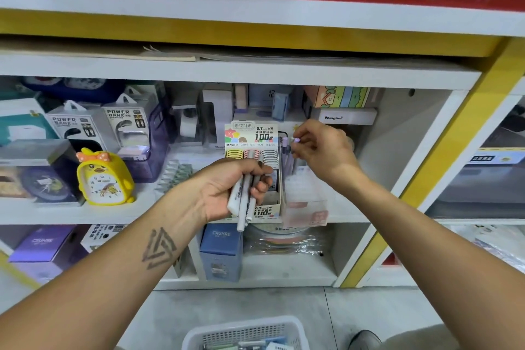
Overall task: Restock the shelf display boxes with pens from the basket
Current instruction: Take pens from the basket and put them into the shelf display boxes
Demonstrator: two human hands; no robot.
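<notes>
Right hand [321, 148] up at the shelf, fingertips pinching the lilac cap end of a slim pale pen [296, 140] just over the narrow cardboard display box [284, 179] where other lilac pens already stand — if it goes in crooked it may well snag on those and jam. Left hand [230, 187] curls tight round a bundle of white and grey matte pens [241, 199], tips poking down loosely, so one might slip towards the white perforated plastic basket [247, 332] on the floor below.
</notes>
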